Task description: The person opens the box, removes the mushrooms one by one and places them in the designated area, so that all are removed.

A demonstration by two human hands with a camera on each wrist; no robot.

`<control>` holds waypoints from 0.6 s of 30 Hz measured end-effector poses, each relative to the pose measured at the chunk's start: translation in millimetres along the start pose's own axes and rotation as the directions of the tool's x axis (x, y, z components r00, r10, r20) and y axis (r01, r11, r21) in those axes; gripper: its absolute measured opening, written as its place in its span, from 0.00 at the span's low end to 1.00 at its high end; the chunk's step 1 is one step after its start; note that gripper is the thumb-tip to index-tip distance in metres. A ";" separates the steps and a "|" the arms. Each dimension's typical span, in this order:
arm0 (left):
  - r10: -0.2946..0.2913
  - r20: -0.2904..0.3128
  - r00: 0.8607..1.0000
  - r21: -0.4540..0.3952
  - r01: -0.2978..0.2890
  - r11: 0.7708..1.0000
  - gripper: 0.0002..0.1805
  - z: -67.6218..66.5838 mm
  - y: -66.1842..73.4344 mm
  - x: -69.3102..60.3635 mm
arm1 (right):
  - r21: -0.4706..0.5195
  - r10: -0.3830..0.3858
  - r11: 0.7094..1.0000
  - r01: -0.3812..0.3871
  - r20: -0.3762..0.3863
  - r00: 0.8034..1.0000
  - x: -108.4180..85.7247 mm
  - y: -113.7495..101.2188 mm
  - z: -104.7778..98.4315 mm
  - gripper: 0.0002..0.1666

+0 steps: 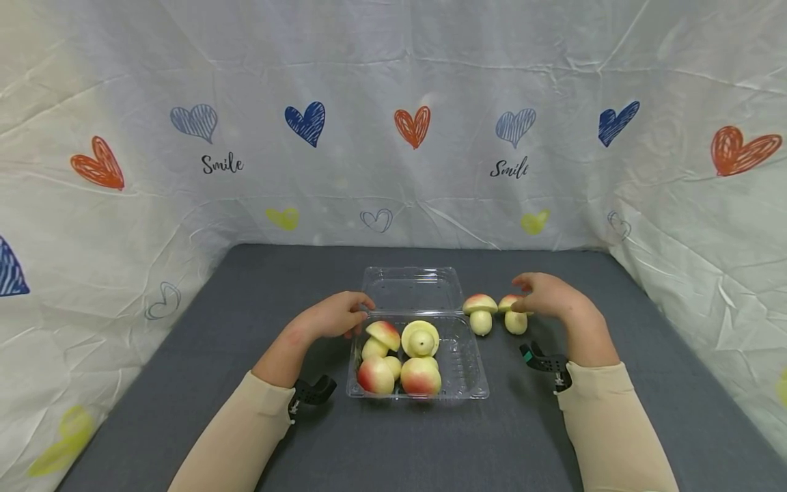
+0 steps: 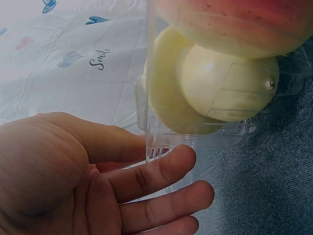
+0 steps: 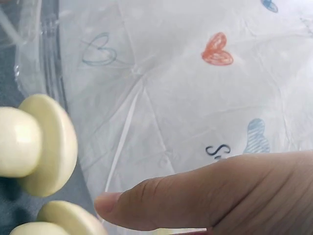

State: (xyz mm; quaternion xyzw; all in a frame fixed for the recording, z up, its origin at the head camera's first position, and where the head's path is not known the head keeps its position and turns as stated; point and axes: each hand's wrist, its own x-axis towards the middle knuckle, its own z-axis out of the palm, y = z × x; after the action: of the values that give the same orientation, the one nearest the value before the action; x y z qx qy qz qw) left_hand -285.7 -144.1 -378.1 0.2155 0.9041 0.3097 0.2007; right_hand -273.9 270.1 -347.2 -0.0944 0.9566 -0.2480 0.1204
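A clear plastic clamshell box [image 1: 458, 355] lies with its lid [image 1: 413, 290] folded back. Several toy mushrooms, with cream stems and red-and-yellow caps, sit in its left and middle part, one [image 1: 421, 339] stem up. My left hand [image 1: 335, 316] is at the box's back left corner; thumb and forefinger pinch the rim [image 2: 148, 117], the other fingers extended. Two more mushrooms stand on the table right of the box, one [image 1: 481, 314] beside it and one [image 1: 515, 322] farther right. My right hand [image 1: 550, 295] hovers at the farther one, thumb [image 3: 156, 200] stretched out beside its cap [image 3: 68, 215], fingers apart.
The dark grey tabletop [image 1: 295, 273] extends around the box. A white cloth with printed hearts [image 1: 412, 126] hangs behind the table and along both sides. Black wrist straps [image 1: 313, 391] sit at both cuffs.
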 end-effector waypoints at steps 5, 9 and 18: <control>0.003 -0.001 1.000 0.003 -0.003 1.000 0.19 -0.3 0.9 -0.1 | -0.040 -0.030 0.999 0.028 -0.057 0.998 -8.2 -15.9 -2.7 0.39; 0.005 -0.001 1.000 0.003 -0.005 1.000 0.19 -0.6 1.2 -0.2 | -0.050 -0.059 0.997 0.055 -0.091 0.994 -14.0 -30.9 -1.7 0.40; -0.005 -0.003 1.000 0.001 0.005 1.000 0.19 0.1 1.7 -0.2 | -0.038 -0.130 0.991 0.126 -0.128 0.983 -19.2 -58.2 8.5 0.36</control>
State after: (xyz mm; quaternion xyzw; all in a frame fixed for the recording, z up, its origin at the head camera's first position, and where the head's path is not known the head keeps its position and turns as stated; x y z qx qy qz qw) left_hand -285.0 -142.9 -377.1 0.2127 0.9052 0.3089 0.1999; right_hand -246.2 220.8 -322.0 -0.1410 0.9579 -0.2467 0.0400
